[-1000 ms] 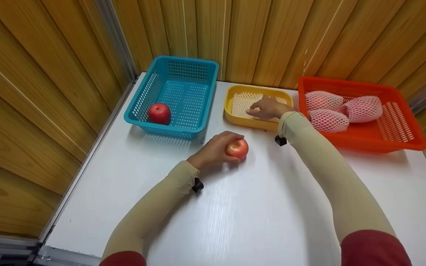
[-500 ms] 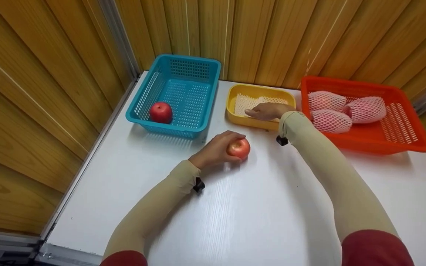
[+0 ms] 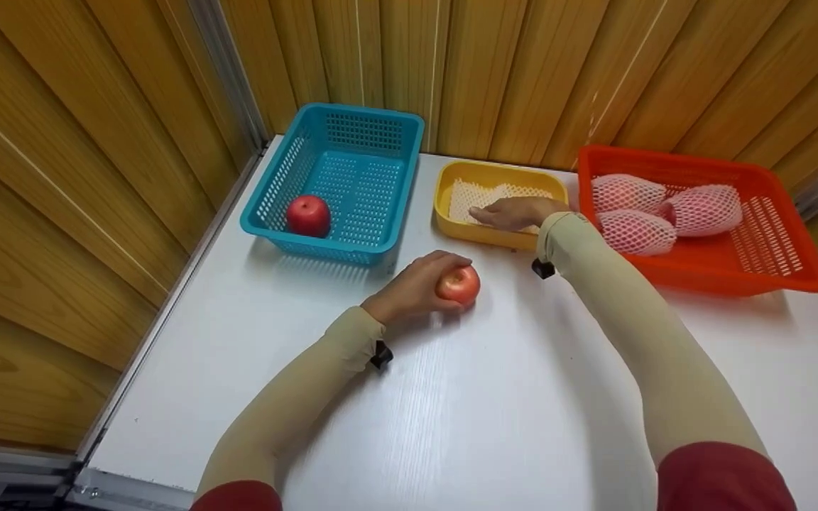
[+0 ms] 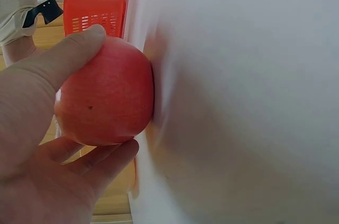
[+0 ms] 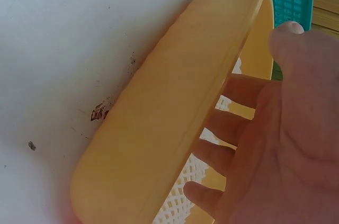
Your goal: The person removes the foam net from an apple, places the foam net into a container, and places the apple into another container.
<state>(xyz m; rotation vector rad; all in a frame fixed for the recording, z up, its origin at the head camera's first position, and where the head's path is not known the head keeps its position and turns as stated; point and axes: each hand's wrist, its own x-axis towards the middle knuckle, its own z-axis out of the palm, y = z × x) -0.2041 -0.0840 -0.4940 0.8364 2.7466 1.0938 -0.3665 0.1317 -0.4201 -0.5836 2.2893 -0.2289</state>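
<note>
My left hand [image 3: 415, 285] grips a red apple [image 3: 460, 286] on the white table, thumb on one side and fingers on the other; the apple [image 4: 108, 94] fills the middle of the left wrist view. Over the yellow basket [image 3: 483, 233] my right hand [image 3: 512, 213] reaches in across the near rim. White foam fruit nets [image 3: 469, 199] lie inside that basket. In the right wrist view the right fingers [image 5: 230, 128] are spread and dip past the rim, with the thumb apart; their tips are partly hidden, and no net is seen pinched.
A blue basket [image 3: 403, 186] at the back left holds one red apple [image 3: 308, 216]. The red basket [image 3: 728, 280] on the right contains three net-wrapped fruits [image 3: 705, 211]. Wooden panel walls [image 3: 508, 78] stand behind and to the left of the table [image 3: 494, 419].
Over the yellow basket my right hand has lowered and flattened, its fingers moving down behind the hand. The left hand keeps its grip on the apple in place.
</note>
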